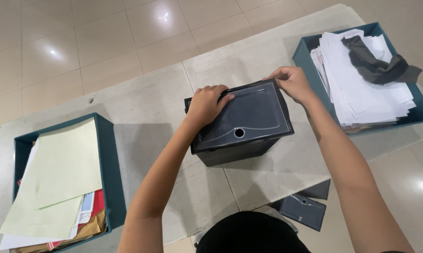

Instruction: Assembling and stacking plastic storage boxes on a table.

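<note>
The left hand point(206, 104) curls over the far left corner of a dark grey plastic box point(242, 122), fingers folded down onto the lid's edge and gripping it. The right hand point(292, 83) pinches the far right corner of the same lid, fingertips bent over the rim — both hands are closed on the box, one at each back corner. The box sits near the middle of the pale counter point(150, 103), its flat lid showing a small round hole point(239, 133) toward the near side. To the right stands a teal tray point(301, 50) stacked with white papers point(361, 84), a dark cloth point(375, 63) draped on top. To the left, another teal tray point(109, 164) holds pale green sheets point(61, 173) over mixed papers. On the floor below the counter lie what look like two more dark lids point(302, 211).
</note>
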